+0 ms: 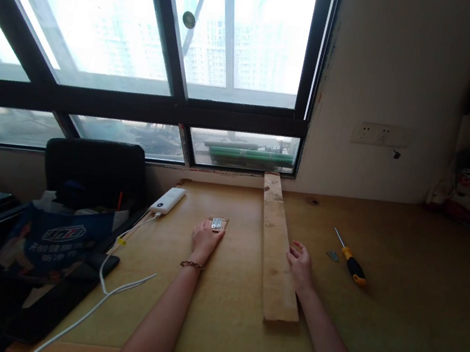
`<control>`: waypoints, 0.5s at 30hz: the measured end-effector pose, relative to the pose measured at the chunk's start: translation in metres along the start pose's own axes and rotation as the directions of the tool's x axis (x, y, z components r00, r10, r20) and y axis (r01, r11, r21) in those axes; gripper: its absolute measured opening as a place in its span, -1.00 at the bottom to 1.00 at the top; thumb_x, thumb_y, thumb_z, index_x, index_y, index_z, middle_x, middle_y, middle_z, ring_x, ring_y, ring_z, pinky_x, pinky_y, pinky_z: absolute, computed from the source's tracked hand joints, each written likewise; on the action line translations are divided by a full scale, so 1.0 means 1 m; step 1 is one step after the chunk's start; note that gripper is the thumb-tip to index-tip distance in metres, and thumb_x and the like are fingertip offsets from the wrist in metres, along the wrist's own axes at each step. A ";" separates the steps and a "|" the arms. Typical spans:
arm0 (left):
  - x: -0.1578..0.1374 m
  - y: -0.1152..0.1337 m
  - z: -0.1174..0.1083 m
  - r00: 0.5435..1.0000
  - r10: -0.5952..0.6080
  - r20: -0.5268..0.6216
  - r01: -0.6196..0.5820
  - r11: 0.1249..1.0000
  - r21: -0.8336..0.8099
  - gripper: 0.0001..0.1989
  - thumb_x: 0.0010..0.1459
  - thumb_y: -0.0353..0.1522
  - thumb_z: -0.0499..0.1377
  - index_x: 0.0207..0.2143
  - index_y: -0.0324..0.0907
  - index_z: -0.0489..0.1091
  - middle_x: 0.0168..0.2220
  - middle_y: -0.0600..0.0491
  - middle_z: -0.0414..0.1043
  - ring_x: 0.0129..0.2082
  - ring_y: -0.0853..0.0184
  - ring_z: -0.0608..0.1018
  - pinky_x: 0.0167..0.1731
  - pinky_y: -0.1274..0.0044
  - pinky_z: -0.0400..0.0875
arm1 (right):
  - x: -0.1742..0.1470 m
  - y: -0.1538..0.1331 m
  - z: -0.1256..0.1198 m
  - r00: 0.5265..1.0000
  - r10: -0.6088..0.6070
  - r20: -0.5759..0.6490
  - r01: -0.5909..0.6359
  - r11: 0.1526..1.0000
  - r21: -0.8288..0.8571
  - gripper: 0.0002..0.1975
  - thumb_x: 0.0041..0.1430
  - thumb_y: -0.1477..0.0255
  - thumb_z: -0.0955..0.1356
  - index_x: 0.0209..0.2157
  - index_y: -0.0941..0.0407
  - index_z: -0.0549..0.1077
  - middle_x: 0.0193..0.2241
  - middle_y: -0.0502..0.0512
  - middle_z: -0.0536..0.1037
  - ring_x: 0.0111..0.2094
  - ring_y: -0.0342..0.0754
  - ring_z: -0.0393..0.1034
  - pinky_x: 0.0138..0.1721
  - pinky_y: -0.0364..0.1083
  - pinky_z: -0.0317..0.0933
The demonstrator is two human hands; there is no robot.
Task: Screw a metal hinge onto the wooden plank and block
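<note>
Left hand: our left hand lies flat and open on the desk, fingertips touching a small metal hinge.
Right hand: our right hand rests open against the right edge of the plank, holding nothing.
Nearby: screwdriver and screws right of us; power bank left.

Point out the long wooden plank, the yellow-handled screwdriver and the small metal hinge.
long wooden plank (276, 255), head view, middle of its top face
yellow-handled screwdriver (352, 266), head view, handle
small metal hinge (217, 223), head view, its centre
</note>
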State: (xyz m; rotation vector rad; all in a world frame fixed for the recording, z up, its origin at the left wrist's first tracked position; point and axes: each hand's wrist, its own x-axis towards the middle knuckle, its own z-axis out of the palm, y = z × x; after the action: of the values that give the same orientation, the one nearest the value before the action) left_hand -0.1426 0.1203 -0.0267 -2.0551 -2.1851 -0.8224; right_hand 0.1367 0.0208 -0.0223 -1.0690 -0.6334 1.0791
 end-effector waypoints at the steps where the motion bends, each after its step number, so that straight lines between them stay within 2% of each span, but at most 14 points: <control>1: 0.000 0.000 0.000 1.000 -0.002 -0.009 0.002 1.000 0.005 -0.54 0.01 -0.15 0.07 -0.12 -0.27 0.28 -0.12 -0.18 0.34 -0.08 0.14 0.34 -0.09 0.39 0.12 | 0.000 0.000 0.000 1.000 -0.003 0.000 0.003 1.000 0.010 -0.53 -0.28 0.47 0.41 -0.24 0.07 0.23 -0.39 0.06 0.54 -0.37 0.01 0.45 -0.35 -0.05 0.32; 10: 0.000 -0.005 0.004 0.998 0.025 -0.053 -0.023 0.999 0.041 -0.52 -0.01 -0.12 0.08 -0.12 -0.28 0.31 -0.15 -0.15 0.35 -0.13 0.17 0.37 -0.08 0.39 0.13 | 0.000 -0.004 -0.004 1.000 -0.029 0.004 0.029 0.998 0.054 -0.52 -0.31 0.48 0.42 -0.29 0.04 0.16 -0.45 -0.01 0.53 -0.42 -0.02 0.46 -0.37 -0.07 0.32; 15: -0.003 -0.003 -0.001 0.997 0.045 -0.068 -0.043 0.999 0.017 -0.54 0.02 -0.13 0.07 -0.11 -0.24 0.31 -0.11 -0.13 0.33 -0.12 0.18 0.35 -0.10 0.42 0.16 | 0.000 -0.005 -0.006 1.000 -0.019 -0.017 0.019 0.999 0.046 -0.54 -0.31 0.48 0.41 -0.30 0.04 0.17 -0.46 0.00 0.53 -0.43 -0.01 0.46 -0.39 -0.06 0.32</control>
State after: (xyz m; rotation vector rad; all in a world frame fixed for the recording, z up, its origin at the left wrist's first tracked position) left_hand -0.1449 0.1169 -0.0278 -2.0283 -2.0968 -0.8550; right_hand 0.1435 0.0178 -0.0198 -1.0293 -0.6020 1.0627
